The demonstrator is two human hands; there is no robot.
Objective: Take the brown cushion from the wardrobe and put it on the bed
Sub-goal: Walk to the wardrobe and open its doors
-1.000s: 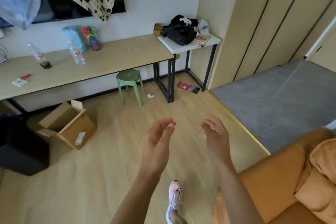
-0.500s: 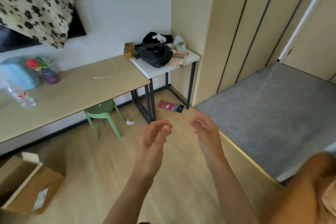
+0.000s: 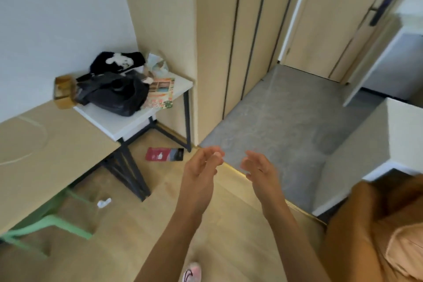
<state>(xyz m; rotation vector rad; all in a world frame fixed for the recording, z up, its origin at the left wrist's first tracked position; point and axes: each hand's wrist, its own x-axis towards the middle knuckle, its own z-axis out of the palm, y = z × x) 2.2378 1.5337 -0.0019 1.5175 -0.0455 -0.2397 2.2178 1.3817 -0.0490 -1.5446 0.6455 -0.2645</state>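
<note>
While both arms reach forward over the pale wooden floor (image 3: pixel 137 236), a long light-wood table (image 3: pixel 57 144) sits at nine o'clock, with a small white table (image 3: pixel 128 121) carrying a black bag (image 3: pixel 114 95) at ten. The left hand (image 3: pixel 201 171) is open, fingers loosely curled, holding nothing; the right hand (image 3: pixel 258 167), just beside it, is likewise open and empty. A tall beige wardrobe with dark vertical grooves (image 3: pixel 240 41) stands shut at twelve o'clock. Orange-brown cushioned fabric (image 3: pixel 377 224) lies at four o'clock; whether it is the brown cushion, I cannot tell.

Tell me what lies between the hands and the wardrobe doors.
Bare grey floor alone, in the head view, separates both empty hands from the wardrobe doors.
</note>
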